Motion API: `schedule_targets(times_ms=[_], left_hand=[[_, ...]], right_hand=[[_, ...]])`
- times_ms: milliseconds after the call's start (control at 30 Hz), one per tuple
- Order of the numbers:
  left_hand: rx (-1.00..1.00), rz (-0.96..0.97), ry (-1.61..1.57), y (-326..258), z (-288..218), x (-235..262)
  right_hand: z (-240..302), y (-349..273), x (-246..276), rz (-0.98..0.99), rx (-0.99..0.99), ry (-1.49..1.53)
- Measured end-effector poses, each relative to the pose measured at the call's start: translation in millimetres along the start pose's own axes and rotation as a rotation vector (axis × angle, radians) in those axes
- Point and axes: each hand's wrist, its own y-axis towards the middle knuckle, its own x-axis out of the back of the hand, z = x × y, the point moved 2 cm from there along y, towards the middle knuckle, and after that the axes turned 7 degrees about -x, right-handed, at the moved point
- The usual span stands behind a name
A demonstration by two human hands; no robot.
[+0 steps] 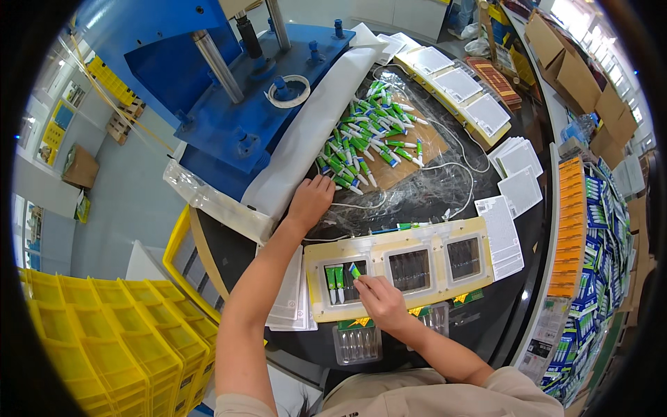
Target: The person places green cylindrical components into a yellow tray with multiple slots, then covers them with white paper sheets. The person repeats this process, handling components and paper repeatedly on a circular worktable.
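Note:
My right hand (384, 304) pinches a small green-and-white tube (355, 270) over the left window of a yellow tray (372, 244) with three framed windows. Two more green tubes (335, 282) lie side by side in that window. The middle window (409, 270) and right window (463, 258) hold dark ribbed inserts with no tubes. My left hand (312, 200) is at the near left edge of a loose pile of green tubes (361, 135), its fingers bent and close together. Whatever its fingertips hold is hidden.
Behind the left hand stands a blue press (229, 97) with metal posts. A second yellow tray (458, 87) lies at the far right, near white cards (520, 191). Clear blister shells (358, 344) sit at the front edge. Yellow crates (104, 340) are at left, packed blister cards (590, 278) at right.

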Motion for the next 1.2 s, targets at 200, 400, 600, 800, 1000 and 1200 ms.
schedule_targets(times_ms=[200, 400, 600, 800, 1000, 1200], left_hand=[[0.554, -0.465, -0.71, -43, -26, 56], [0.994, -0.558, -1.232, -114, -69, 94], [1.151, -0.661, -1.421, -158, -109, 119], [1.286, -0.694, -1.736, -155, -153, 133], [1.323, -0.831, -1.855, -145, -178, 135], [0.844, -0.681, -1.073, -128, -189, 126]], right_hand=[[2, -1, 5, 0.155, 0.123, -0.084], [5, -1, -5, 0.14, 0.284, -0.156], [-6, 15, 1, 0.082, 0.234, 0.0], [-91, 133, -22, -0.123, -0.134, -0.187], [-137, 155, -63, 0.092, -0.23, -0.306], [-91, 50, 32, -0.047, -0.526, 0.194]])
